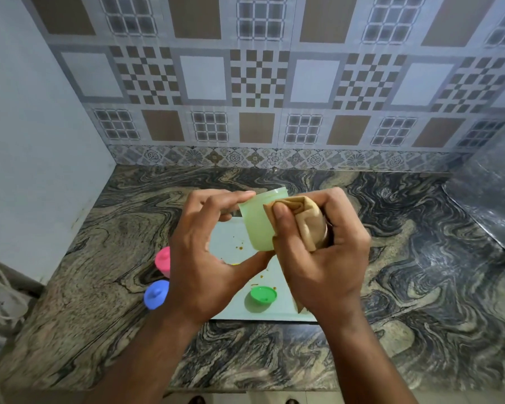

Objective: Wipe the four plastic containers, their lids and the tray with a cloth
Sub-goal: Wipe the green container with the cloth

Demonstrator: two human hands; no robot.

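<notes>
The left hand (199, 258) grips a pale green jar (258, 221) by rim and base, holding it tilted above the tray (277, 309). The right hand (324, 258) clutches a bunched tan cloth (306, 220), its thumb pressing the cloth against the jar's side. On the tray's near part lies a green lid (263, 295), close to its front edge. A pink lid (163, 259) and a blue lid (156, 294) sit on the counter (420, 272) just left of the tray. The counter runs wide and bare to the right, ending at the tiled wall (260, 83) behind.

Pink lid (162, 260), blue lid (155, 294) partly hidden behind left hand (204, 258).
</notes>
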